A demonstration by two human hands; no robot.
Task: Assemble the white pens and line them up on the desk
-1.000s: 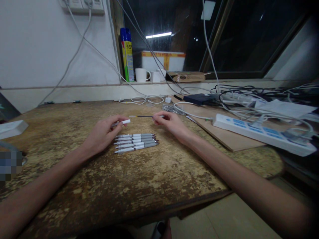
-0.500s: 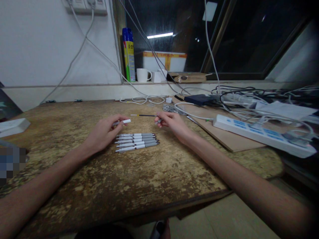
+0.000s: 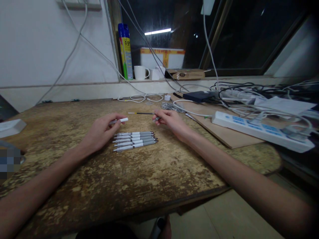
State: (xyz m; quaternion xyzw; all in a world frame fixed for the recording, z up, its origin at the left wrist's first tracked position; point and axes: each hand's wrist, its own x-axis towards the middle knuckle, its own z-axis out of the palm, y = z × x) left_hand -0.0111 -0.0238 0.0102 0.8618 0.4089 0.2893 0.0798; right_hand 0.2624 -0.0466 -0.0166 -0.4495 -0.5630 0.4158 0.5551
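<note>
My left hand (image 3: 106,127) is closed around a white pen barrel (image 3: 122,120), whose end points right past the fingertips. In my right hand (image 3: 166,119), pinched fingers hold a short grey pen piece (image 3: 156,118), mostly covered by the fingers. A thin dark pen refill (image 3: 142,113) with a yellowish, clear left part stretches leftward from those fingertips; whether it is gripped or lies just behind them I cannot tell. Below and between the hands, several white-and-grey click pens (image 3: 134,143) lie side by side on the worn wooden table (image 3: 124,179).
Behind my right hand lies a clear bag of small parts (image 3: 170,106). To the right are a brown board (image 3: 224,136), a white power strip (image 3: 261,131) and tangled cables. A spray can (image 3: 126,53) and a white mug (image 3: 141,72) stand on the windowsill.
The whole view has shifted slightly, so everything sits a little further left and up. Both hands keep their holds, with hardly any movement over the table.
</note>
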